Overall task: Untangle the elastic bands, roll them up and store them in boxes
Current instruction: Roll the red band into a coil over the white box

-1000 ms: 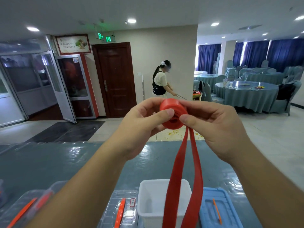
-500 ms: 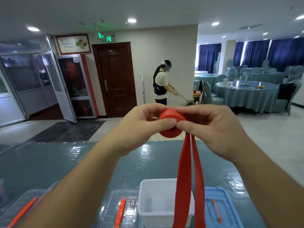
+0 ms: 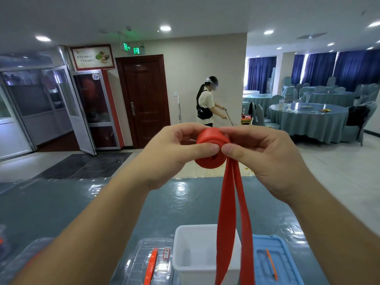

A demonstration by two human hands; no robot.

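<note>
While both hands are up in the air, the left hand [image 3: 174, 153] and right hand [image 3: 265, 157] pinch a half-rolled red elastic band [image 3: 211, 149]. Its loose tails dangle over a white box [image 3: 205, 249] on the table [image 3: 61, 206].

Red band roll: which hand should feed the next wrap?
Probably right. The right hand pinches the roll where the loose strands hang; the left hand steadies the other side.

A single wide-angle camera sits on the person's head, facing forward across a dining hall. It looks slightly down, close over the worktop [image 3: 61, 206].
</note>
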